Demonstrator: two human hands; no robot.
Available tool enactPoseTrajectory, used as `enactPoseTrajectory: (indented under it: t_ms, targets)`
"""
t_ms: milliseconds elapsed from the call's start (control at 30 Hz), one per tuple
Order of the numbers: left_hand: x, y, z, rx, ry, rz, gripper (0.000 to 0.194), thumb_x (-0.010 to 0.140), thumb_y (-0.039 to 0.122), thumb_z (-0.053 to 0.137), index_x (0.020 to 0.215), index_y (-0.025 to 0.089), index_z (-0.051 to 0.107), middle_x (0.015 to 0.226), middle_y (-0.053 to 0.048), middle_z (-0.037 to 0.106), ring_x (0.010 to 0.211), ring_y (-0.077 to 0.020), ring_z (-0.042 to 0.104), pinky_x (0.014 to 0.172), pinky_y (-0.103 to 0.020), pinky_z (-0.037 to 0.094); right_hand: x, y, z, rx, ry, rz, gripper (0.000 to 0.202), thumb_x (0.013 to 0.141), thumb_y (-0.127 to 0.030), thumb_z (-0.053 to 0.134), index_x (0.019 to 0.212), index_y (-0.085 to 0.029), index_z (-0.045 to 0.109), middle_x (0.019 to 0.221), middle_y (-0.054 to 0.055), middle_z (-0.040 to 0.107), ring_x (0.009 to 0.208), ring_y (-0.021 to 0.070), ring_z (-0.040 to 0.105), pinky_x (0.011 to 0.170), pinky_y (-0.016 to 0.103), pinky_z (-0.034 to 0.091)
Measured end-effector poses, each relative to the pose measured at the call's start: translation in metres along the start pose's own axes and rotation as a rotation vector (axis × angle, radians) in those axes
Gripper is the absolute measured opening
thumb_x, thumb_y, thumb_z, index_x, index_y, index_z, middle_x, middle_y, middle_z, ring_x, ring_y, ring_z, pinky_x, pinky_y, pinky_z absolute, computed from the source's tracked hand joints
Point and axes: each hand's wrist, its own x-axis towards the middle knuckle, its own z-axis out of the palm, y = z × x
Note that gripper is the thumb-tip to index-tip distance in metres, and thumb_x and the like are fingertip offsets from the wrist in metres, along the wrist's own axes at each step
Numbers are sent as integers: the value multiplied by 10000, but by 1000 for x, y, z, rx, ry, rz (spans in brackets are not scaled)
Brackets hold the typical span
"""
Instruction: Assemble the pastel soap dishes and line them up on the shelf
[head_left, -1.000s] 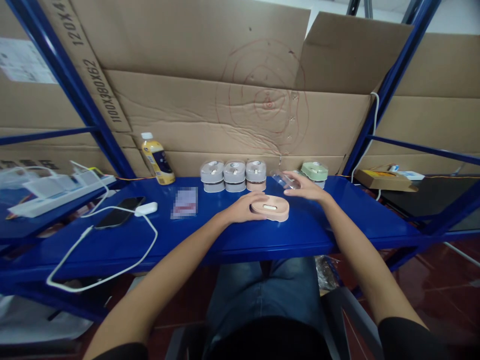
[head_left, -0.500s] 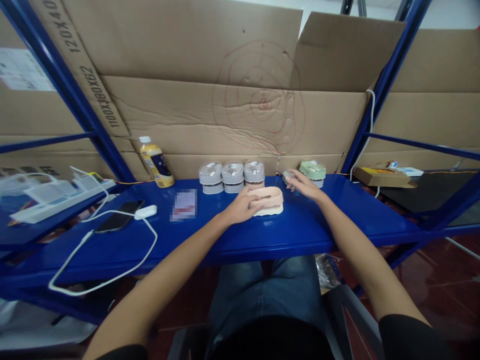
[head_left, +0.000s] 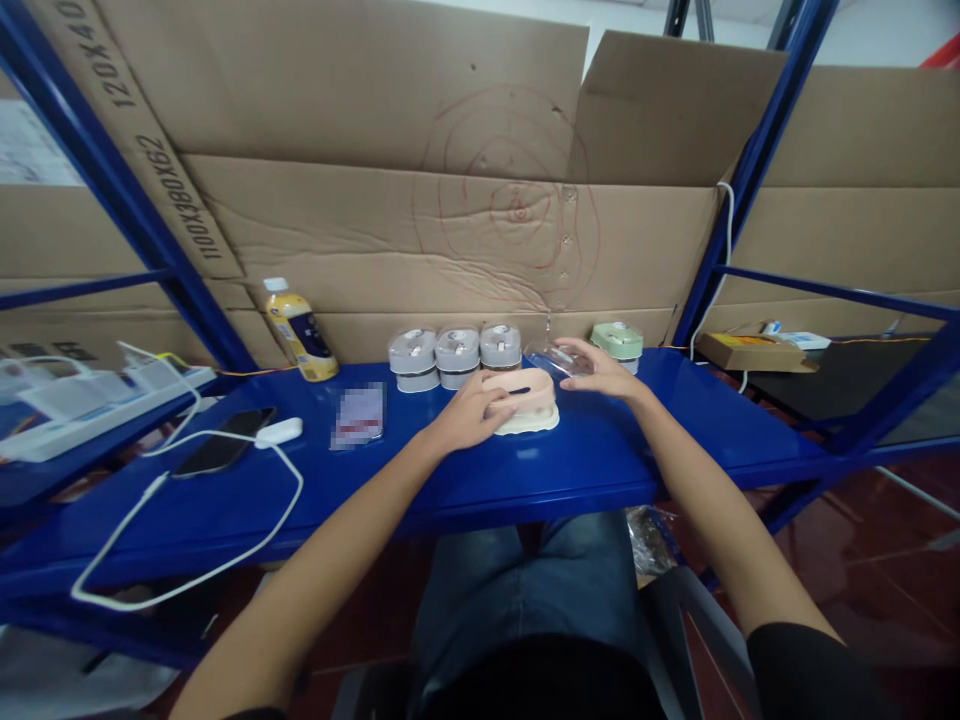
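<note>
The smooth, matte pink case (head_left: 535,386), an oblong with rounded ends and a slot in its top, sits over a cream base (head_left: 536,421) with a wavy edge, on the glossy blue table (head_left: 480,480); the left hand (head_left: 469,412) grips its left side; the right hand (head_left: 606,376), apart from the left, pinches a clear, glossy, curved cover (head_left: 546,357) just behind the case; against the earlier frame, the cover shows more fully and lies closer to the case; creased cardboard (head_left: 300,210) stands behind.
</note>
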Motion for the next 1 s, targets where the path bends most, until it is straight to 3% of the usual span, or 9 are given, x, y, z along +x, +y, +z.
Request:
enactPoseTrajectory:
  t_ms: [67, 167, 300, 433, 567, 1000]
  targets:
    - [1, 8, 3, 20, -34, 57, 367, 1007, 461, 536, 1122, 191, 757, 1458, -137, 531, 1433, -339, 436, 1219, -517, 375, -1, -1, 1, -17, -83, -12, 987, 649, -432, 903, 1516, -284, 455, 1572, 125, 489, 1331, 331, 581, 1094, 501, 506]
    - [2, 14, 5, 6, -71, 89, 365, 1012, 443, 537, 1222, 208, 721, 1497, -129, 520, 1480, -339, 399, 1231, -517, 364, -1, -3, 4, -63, -224, -12, 1034, 632, -438, 920, 1533, -272, 442, 1579, 132, 487, 1409, 342, 515, 1110, 501, 497]
    - [2, 13, 8, -62, -112, 54, 418, 979, 478, 600, 1315, 233, 640, 1436, -124, 571, 1428, -343, 477, 1202, -519, 400, 4, -4, 9, -92, -316, -33, 995, 656, -419, 903, 1530, -245, 460, 1552, 131, 527, 1400, 339, 527, 1138, 505, 472]
    - [1, 5, 18, -184, -43, -124, 744, 822, 568, 781, 1403, 194, 505, 1394, -171, 598, 1324, -385, 581, 1109, -537, 486, 10, -5, 13, -95, -340, -82, 979, 671, -412, 885, 1535, -231, 462, 1545, 125, 543, 1432, 333, 505, 1198, 509, 405]
    - [1, -1, 27, -339, 44, -221, 1072, 654, 577, 913, 1485, 201, 351, 1467, -186, 564, 1337, -389, 585, 1079, -532, 515, 11, -7, 18, -196, -326, -98, 978, 645, -385, 903, 1522, -239, 497, 1559, 109, 533, 1442, 339, 497, 1235, 511, 360]
    - [6, -3, 33, -452, 92, -256, 1153, 597, 511, 956, 1523, 223, 332, 1438, -153, 595, 1316, -361, 608, 1075, -519, 527, 18, -6, 27, -261, -427, -128, 947, 667, -349, 888, 1526, -256, 499, 1592, 96, 500, 1447, 324, 492, 1238, 528, 349]
